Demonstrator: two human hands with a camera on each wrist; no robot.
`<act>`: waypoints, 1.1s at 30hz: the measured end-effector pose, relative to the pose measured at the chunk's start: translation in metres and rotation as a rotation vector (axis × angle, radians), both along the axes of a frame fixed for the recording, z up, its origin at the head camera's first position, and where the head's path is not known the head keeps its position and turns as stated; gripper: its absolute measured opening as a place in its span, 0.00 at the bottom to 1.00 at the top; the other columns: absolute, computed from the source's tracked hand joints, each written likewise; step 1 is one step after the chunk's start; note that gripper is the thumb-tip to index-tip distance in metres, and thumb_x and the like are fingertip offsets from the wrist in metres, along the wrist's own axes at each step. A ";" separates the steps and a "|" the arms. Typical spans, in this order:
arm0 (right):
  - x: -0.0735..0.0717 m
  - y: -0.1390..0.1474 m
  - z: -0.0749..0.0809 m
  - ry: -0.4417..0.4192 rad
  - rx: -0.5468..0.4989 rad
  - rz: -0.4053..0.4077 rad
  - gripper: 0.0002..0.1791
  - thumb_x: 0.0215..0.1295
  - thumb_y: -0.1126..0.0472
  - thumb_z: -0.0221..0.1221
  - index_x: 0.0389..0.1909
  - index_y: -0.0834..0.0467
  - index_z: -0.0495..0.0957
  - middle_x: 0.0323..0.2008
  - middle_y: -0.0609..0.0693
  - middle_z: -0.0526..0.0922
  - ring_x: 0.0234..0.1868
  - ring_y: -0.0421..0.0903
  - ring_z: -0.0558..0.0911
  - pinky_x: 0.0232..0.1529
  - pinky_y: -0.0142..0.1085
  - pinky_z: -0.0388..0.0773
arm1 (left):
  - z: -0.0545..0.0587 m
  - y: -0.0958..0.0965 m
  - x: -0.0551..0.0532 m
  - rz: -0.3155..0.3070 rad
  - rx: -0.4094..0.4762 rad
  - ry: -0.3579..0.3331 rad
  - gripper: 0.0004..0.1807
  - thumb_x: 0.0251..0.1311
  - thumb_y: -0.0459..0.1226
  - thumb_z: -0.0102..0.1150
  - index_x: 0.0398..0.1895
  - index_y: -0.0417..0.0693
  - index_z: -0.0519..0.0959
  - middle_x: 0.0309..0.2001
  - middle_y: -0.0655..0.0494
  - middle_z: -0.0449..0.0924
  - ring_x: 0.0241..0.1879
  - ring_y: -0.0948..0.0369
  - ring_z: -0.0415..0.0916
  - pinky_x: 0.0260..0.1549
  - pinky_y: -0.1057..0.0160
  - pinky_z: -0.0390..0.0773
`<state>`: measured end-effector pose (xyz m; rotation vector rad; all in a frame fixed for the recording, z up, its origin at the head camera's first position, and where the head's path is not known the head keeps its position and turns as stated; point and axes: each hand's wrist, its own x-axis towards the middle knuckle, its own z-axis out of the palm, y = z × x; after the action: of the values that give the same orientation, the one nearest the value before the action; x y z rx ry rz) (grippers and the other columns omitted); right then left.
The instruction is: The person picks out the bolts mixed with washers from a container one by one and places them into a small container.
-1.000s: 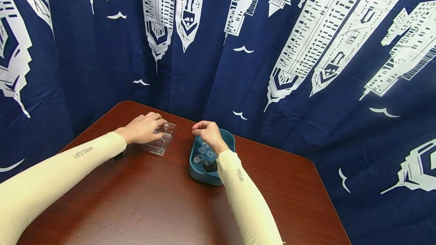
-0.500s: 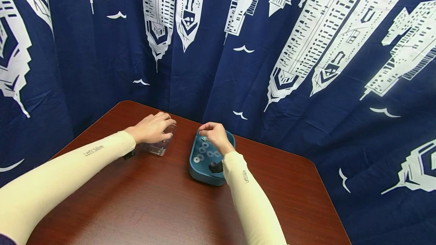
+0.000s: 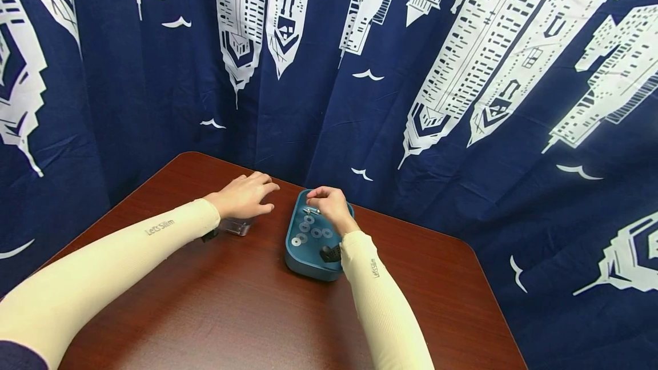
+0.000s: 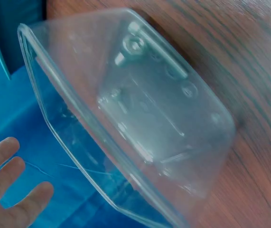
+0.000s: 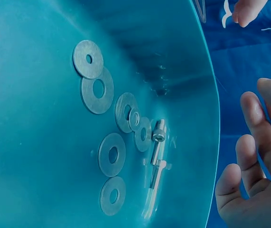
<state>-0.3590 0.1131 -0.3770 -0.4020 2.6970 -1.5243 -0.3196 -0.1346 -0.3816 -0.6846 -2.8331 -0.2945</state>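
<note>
In the head view my left hand [image 3: 245,196] hovers with spread fingers over a clear plastic box [image 3: 236,226], covering most of it. The left wrist view shows those fingers apart from the box's rim; inside lie a long bolt [image 4: 161,51] and a washer [image 4: 134,44]. My right hand [image 3: 329,205] is over the far end of a blue tray [image 3: 311,272]. In the right wrist view its fingers are loosely bent beyond the tray wall, holding nothing visible. Several flat washers [image 5: 111,154] and a few metal bolts [image 5: 158,135] lie on the tray floor.
Both containers stand near the far edge of a brown wooden table [image 3: 247,296]. Right behind that edge hangs a dark blue curtain [image 3: 308,130] with white building prints. A black device [image 3: 330,253] sits under the right wrist, partly over the tray.
My left hand has slid rightward and now reaches past the clear box. My right hand has shifted from the tray's left edge rightward over its far end, uncovering the bolts.
</note>
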 end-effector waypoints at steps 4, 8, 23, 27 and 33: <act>0.000 0.003 -0.002 -0.001 -0.005 -0.016 0.07 0.59 0.66 0.66 0.38 0.62 0.86 0.35 0.50 0.88 0.40 0.46 0.82 0.46 0.39 0.78 | -0.001 0.008 -0.002 0.000 -0.001 -0.031 0.30 0.65 0.51 0.59 0.67 0.48 0.75 0.65 0.46 0.72 0.67 0.49 0.66 0.63 0.42 0.70; -0.002 0.006 -0.006 -0.001 -0.003 -0.023 0.08 0.58 0.65 0.66 0.38 0.64 0.86 0.34 0.49 0.87 0.39 0.45 0.81 0.42 0.36 0.76 | -0.001 0.013 -0.002 -0.007 -0.004 -0.042 0.30 0.65 0.51 0.59 0.67 0.48 0.75 0.66 0.45 0.72 0.68 0.49 0.65 0.63 0.42 0.70; -0.008 0.014 -0.018 -0.031 0.003 -0.088 0.10 0.61 0.67 0.65 0.41 0.66 0.85 0.38 0.53 0.87 0.43 0.48 0.80 0.53 0.46 0.76 | -0.008 0.039 -0.007 -0.046 -0.012 -0.071 0.31 0.66 0.53 0.59 0.68 0.51 0.74 0.65 0.48 0.73 0.68 0.50 0.65 0.63 0.43 0.70; -0.010 0.016 -0.022 -0.036 0.005 -0.111 0.08 0.60 0.67 0.65 0.40 0.65 0.86 0.38 0.53 0.87 0.42 0.48 0.81 0.52 0.45 0.77 | -0.009 0.044 -0.007 -0.066 -0.028 -0.071 0.31 0.65 0.54 0.59 0.68 0.51 0.74 0.63 0.49 0.74 0.66 0.51 0.67 0.61 0.45 0.72; -0.012 0.019 -0.025 -0.034 -0.005 -0.136 0.11 0.59 0.67 0.66 0.42 0.66 0.86 0.37 0.53 0.87 0.41 0.50 0.82 0.48 0.42 0.77 | -0.007 0.050 -0.009 -0.077 -0.036 -0.078 0.32 0.64 0.53 0.61 0.68 0.50 0.74 0.63 0.48 0.74 0.65 0.50 0.68 0.59 0.45 0.73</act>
<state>-0.3712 0.1317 -0.4024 -0.1939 2.7465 -1.5546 -0.3284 -0.0842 -0.3888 -0.8075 -2.8964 -0.2894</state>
